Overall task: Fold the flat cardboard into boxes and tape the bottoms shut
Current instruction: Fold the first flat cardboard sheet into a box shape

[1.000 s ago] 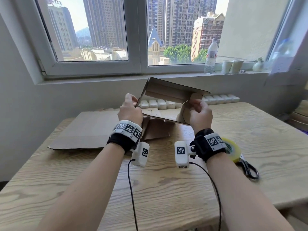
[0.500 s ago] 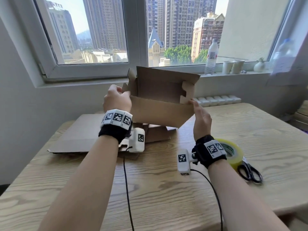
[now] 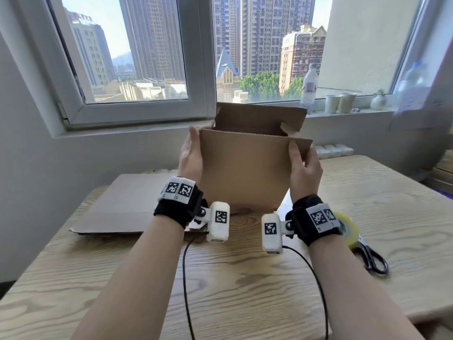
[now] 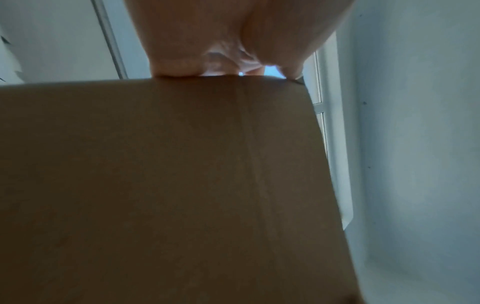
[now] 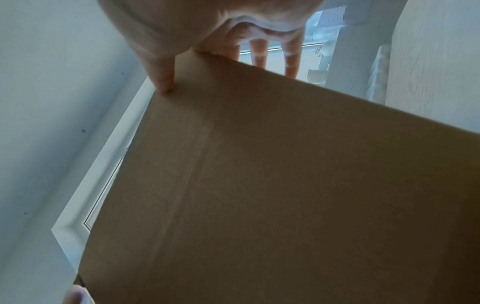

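Between them, the left hand (image 3: 190, 155) and right hand (image 3: 305, 168) grip the opened-out box (image 3: 245, 168); squaring seems done, so folding its bottom flaps likely follows.

Wooden table (image 3: 245, 278) (pale grain) bears flat cardboard (image 3: 127, 202), tape roll (image 3: 349, 229), scissors (image 3: 373, 258).

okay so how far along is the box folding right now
Done: one sheet is opened into a box shape. In hand: the left hand and right hand hold its sides upright above the table. Left: its flaps look unfolded and no tape shows on it; the tape roll and scissors lie unused, and flat cardboard waits.
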Tool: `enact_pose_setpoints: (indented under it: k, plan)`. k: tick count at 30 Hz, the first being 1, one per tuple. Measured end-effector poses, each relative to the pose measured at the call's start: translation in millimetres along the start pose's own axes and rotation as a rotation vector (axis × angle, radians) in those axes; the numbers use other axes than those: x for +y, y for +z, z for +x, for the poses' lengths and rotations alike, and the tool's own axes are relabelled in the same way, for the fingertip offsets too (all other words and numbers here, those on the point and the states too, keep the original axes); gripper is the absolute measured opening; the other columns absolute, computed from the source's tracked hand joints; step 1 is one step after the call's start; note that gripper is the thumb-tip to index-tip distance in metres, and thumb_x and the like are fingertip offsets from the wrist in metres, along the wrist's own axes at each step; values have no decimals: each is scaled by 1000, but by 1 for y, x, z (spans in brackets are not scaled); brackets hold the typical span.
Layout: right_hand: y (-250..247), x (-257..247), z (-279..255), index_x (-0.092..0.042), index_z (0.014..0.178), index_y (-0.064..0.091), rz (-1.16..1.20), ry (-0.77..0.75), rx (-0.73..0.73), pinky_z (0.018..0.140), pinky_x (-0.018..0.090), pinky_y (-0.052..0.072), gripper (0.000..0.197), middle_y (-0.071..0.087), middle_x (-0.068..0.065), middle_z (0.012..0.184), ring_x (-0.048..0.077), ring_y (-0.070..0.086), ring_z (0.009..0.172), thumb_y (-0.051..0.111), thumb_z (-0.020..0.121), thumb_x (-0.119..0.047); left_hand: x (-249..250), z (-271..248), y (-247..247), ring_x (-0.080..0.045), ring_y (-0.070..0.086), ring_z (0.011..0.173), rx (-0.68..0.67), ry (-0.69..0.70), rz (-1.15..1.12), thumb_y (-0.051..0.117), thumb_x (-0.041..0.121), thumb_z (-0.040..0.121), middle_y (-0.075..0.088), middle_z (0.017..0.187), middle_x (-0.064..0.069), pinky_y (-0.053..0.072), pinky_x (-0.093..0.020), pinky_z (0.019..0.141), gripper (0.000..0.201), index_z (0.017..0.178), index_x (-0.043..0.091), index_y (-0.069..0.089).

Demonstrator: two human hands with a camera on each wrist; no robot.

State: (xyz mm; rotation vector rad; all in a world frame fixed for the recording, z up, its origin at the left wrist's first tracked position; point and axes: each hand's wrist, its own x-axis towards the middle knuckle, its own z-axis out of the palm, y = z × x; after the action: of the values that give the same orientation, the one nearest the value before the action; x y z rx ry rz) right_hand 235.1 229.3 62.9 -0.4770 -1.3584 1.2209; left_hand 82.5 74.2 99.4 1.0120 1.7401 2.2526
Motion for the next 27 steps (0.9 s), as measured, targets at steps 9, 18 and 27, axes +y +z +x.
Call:
enact_pose_setpoints:
  k: [9, 18, 27]
  plan:
    - [-6, 9, -9, -29, 84, 66, -85, -24, 2, 82, 31, 50, 35, 71, 1, 98, 16, 63, 93, 61, 79, -63, -7, -8, -2, -16, 52, 75, 22, -45, 175, 51, 86, 70, 59, 79, -4, 42, -33, 74, 73, 81, 15, 64]
    - [-3, 9, -14, -26, 88, 62, -236, -92, 117, 82, 47, 52, 32, 67, 1, 89, 26, 61, 89, 62, 83, -58, -18, -6, 2, -7, 66, 90, 250, 115, 419, 70, 58, 82, 69, 98, 10, 56, -33, 85, 41, 110, 28, 65]
    - [6, 5, -4, -21, 137, 48, -341, -135, 119, 93, 24, 43, 52, 54, -2, 133, 12, 55, 113, 70, 90, -23, -6, 1, 13, -14, 64, 108, 327, 123, 538, 81, 38, 77, 68, 116, 9, 50, -35, 99, 53, 122, 25, 56]
